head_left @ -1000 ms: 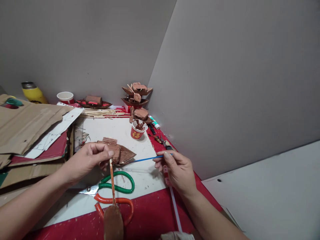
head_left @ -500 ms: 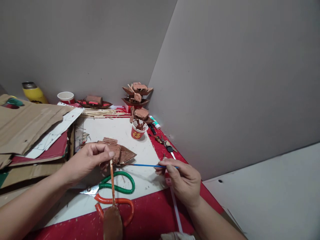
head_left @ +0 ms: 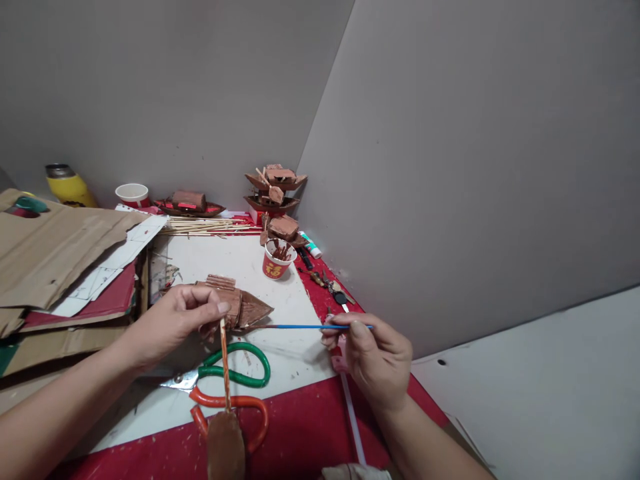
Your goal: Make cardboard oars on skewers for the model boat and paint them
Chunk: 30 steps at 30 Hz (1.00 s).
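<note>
Between thumb and fingers, my left hand pinches the pale upper end of a small oar. Its stick is streaked brown, and the broad brown blade hangs toward the bottom edge. A thin blue paintbrush is gripped in my right hand, its brown end pointing left, close to the model boat's hull. That brown model boat lies behind my left hand, which hides part of it. Scissors with one green and one orange handle lie under the oar. A red and white paper cup holds brown paint.
Several finished-looking model boats stand in the far corner. Thin sticks lie along the back. Torn cardboard is piled at left, near a yellow bottle. Keys and a tube lie by the right wall.
My right hand has moved a little to the right, drawing the paintbrush with it and levelling it slightly. My left hand and the oar have stayed put.
</note>
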Available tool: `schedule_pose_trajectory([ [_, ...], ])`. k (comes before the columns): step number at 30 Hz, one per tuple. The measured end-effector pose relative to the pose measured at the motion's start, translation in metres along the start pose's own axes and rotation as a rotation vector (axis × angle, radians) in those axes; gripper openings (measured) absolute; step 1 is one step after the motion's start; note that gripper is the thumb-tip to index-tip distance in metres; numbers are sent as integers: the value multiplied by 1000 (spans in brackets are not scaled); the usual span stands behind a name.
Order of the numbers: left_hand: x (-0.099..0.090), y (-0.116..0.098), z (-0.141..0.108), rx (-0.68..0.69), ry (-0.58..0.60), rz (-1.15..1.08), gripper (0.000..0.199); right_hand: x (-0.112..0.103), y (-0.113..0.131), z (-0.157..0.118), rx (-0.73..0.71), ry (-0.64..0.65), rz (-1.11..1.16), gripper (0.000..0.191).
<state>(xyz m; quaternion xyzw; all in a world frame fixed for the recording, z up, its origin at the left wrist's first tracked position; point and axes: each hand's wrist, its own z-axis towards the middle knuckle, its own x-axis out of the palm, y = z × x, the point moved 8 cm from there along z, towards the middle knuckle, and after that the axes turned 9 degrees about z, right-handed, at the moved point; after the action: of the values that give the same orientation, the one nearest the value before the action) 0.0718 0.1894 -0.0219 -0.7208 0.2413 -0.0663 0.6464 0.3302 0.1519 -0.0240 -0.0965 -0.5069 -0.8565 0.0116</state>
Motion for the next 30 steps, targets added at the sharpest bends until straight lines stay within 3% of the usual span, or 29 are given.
schedule_pose_trajectory([
  [4,2,-3,0,-11,-13,-12,37,3,0,0,-12,42,28,17],
  [11,2,-1,-1,2,13,-2,37,15,5,0,-37,160,-111,17],
  [22,2,3,1,-6,18,-22,36,15,3,1,-11,163,-70,17],
  [30,5,2,-3,-17,5,-19,37,9,1,0,15,65,58,20],
])
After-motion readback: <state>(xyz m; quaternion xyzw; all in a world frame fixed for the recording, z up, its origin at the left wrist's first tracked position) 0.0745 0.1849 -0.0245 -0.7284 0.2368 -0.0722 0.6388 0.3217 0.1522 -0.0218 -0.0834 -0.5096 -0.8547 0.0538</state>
